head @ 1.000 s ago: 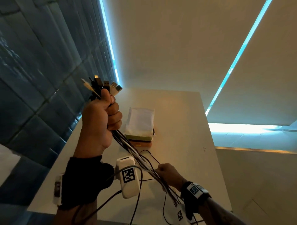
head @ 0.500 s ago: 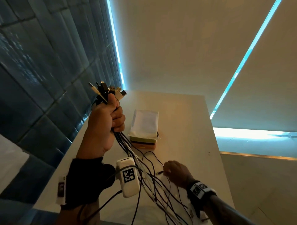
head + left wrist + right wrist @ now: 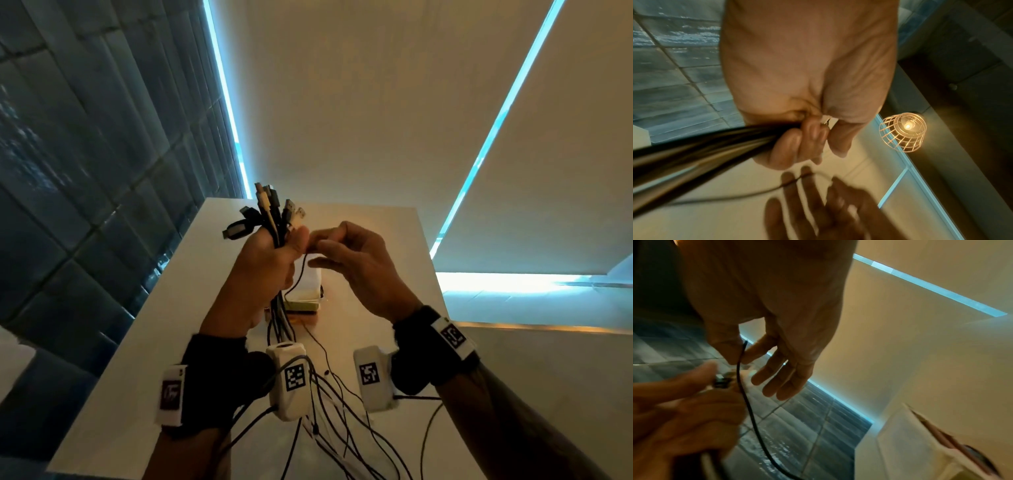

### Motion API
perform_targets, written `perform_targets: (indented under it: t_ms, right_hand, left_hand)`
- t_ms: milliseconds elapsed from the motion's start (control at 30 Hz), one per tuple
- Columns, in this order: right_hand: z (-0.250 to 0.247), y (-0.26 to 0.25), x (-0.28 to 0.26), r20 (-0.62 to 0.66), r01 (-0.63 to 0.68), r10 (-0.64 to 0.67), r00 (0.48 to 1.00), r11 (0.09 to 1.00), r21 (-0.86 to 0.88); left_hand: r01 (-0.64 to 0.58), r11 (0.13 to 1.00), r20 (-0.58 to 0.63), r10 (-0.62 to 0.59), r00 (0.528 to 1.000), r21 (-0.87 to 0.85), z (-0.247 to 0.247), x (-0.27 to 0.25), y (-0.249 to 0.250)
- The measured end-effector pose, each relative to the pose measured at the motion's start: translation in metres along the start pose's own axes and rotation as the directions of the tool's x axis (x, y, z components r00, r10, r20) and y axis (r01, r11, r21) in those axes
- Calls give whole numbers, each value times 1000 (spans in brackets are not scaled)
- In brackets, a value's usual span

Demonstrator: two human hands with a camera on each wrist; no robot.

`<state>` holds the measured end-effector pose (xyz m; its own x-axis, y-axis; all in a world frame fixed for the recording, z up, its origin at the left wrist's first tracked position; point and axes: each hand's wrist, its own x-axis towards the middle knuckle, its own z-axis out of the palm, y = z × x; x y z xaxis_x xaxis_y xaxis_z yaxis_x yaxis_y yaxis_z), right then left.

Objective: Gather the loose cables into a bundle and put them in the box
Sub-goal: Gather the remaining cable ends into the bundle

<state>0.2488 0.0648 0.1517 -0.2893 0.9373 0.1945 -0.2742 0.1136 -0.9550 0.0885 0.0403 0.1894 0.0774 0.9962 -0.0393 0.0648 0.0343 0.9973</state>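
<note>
From the head view, one bundle of black and white cables (image 3: 274, 219) stands upright in the left hand (image 3: 263, 270), whose fingers are curled tight around it above the white rectangular table (image 3: 373, 240); roughly seven plug ends fan out above the fist, though the exact count is hard to tell, and the cable tails hang down past the wrist and spread loosely over the near part of the table. The right hand (image 3: 359, 267) is raised just right of the left, thumb and forefinger pinching the end of one thin black cable (image 3: 297, 277) beside the left thumb, the other fingers loosely extended. One pale box with a white top and a yellow-green edge (image 3: 308, 301) sits on the table behind the hands, mostly hidden by them. Each wrist carries a black band with white marker-tagged modules. In the left wrist view, the left hand (image 3: 807, 81) shows its fingers wrapped around the blurred dark and pale strands of the bundle (image 3: 705, 146), which stream out to the left; the right hand (image 3: 818, 203) lies below, dim and blurred, with the thin cable (image 3: 756, 193) crossing its fingers, and one lit wire-cage lamp (image 3: 904, 131) hangs at right. In the right wrist view, the right hand (image 3: 766, 321) pinches the thin black cable (image 3: 744, 394) between thumb and forefinger, three fingers hanging straight; the left hand (image 3: 684, 410) sits blurred at lower left, and the box (image 3: 910, 443) appears at lower right.
</note>
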Motion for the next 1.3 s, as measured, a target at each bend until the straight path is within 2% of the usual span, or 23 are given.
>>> perform_targets:
  t_ms: [67, 200, 433, 533, 633, 733, 900, 1033, 1167, 1300]
  right_hand:
    - [8, -5, 3, -32, 25, -26, 999, 1000, -7]
    - [16, -6, 4, -159, 35, -42, 986, 998, -44]
    - [22, -12, 5, -193, 55, -53, 980, 998, 8]
    - [22, -8, 4, -151, 80, -77, 986, 997, 15]
    - [24, 6, -3, -33, 23, -26, 999, 996, -86]
    - [30, 19, -12, 4, -24, 25, 1000, 991, -131]
    - [32, 20, -14, 19, -1, 3, 1000, 991, -134]
    - [24, 35, -21, 8, -2, 4, 1000, 979, -204]
    - [-20, 75, -57, -79, -159, 141, 987, 930, -333]
    - [-84, 101, -106, -256, -348, 261, 931, 844, -408]
  left_hand:
    - [-6, 998, -34, 8, 999, 66, 4, 0, 0]
    - [-37, 995, -59, 43, 997, 94, 7, 1, 0]
    - [-54, 989, -9, 56, 998, 137, 13, -2, -2]
    - [-81, 996, -33, 80, 996, -33, 11, -1, -4]
    - [-88, 972, -109, 66, 992, -218, 6, -1, 1]
    - [-90, 959, -169, 45, 985, -270, 1, 3, 6]
    - [-79, 969, -273, 13, 962, -233, 1, 4, 3]
    - [-120, 880, -211, 23, 977, -460, -6, 3, 14]
    - [-175, 825, -129, 124, 984, -537, -22, 2, 35]
    - [-163, 802, -46, 167, 985, -575, -27, 1, 38]
